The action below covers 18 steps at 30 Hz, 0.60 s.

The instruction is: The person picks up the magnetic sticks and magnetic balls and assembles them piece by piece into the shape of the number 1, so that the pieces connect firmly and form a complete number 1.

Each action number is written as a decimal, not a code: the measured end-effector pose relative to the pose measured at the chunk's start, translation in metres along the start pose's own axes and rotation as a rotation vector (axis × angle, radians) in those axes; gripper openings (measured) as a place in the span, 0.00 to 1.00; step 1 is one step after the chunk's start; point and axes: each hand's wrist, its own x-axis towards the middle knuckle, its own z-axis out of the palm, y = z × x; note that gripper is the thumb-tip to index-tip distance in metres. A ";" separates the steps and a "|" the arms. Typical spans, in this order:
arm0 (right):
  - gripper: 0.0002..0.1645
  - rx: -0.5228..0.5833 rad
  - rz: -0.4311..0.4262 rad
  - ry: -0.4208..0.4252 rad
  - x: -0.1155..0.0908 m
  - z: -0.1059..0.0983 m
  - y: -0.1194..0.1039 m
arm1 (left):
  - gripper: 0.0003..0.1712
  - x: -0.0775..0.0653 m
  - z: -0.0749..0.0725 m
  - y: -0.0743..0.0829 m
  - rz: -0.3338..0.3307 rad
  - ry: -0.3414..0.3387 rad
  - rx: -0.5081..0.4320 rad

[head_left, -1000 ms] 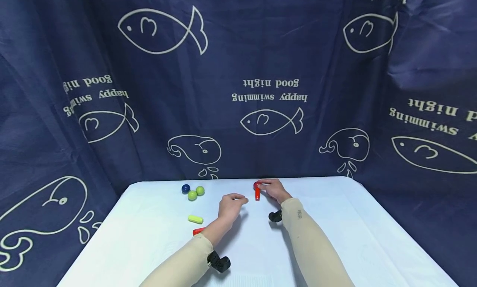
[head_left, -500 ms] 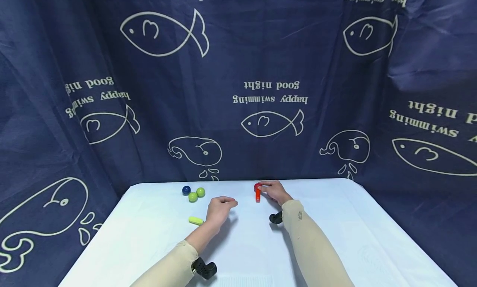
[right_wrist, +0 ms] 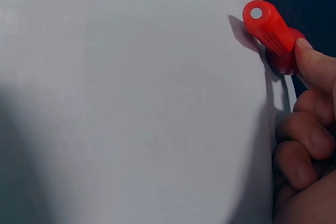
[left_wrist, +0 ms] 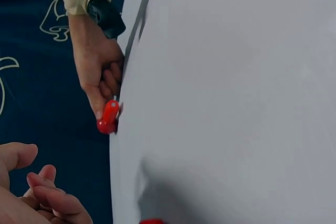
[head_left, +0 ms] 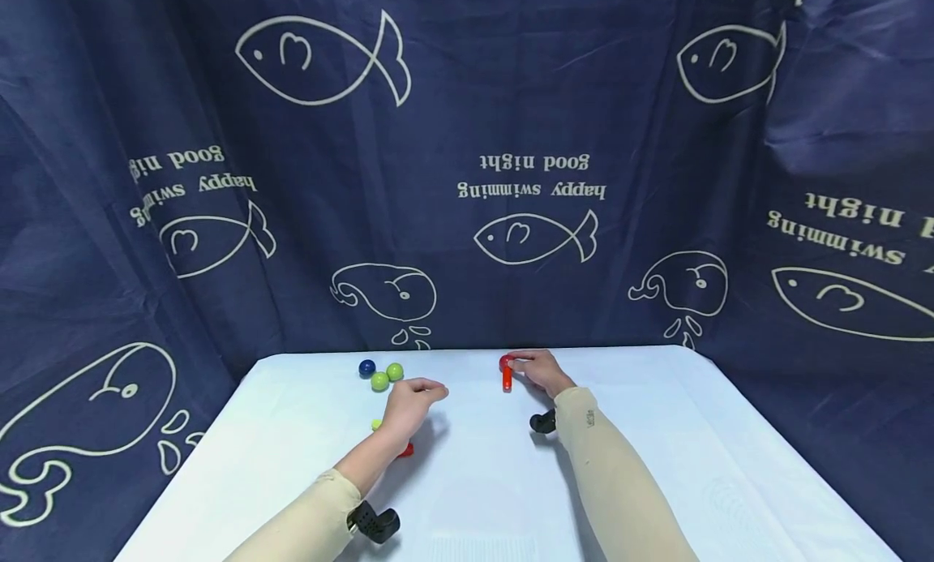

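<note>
My right hand (head_left: pixel 541 371) pinches a red toy piece near the table's far edge. The piece is a short red rod (right_wrist: pixel 272 29) with a round silvery spot on its end, joined to a red ball (right_wrist: pixel 283 64). The thumb presses where rod and ball meet; the other fingers are curled below. My left hand (head_left: pixel 410 406) hovers over the table with fingers loosely bent, nothing between them. Below its wrist, a red rod (head_left: pixel 406 450) and a yellow-green rod (head_left: pixel 376 425) lie partly hidden.
At the back left of the white table (head_left: pixel 627 456) sit a dark blue ball (head_left: pixel 367 369) and two green balls (head_left: pixel 379 381). Behind the far edge hangs a navy curtain (head_left: pixel 525 302) with fish drawings. Each wrist wears a black camera (head_left: pixel 375 523).
My left hand has moved left across the table, over the loose rods. My right hand stays in place, pinching the red rod and ball.
</note>
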 end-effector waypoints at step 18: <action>0.22 0.005 0.091 -0.011 0.003 -0.001 -0.003 | 0.17 -0.002 -0.050 -0.018 -0.027 -0.177 -0.135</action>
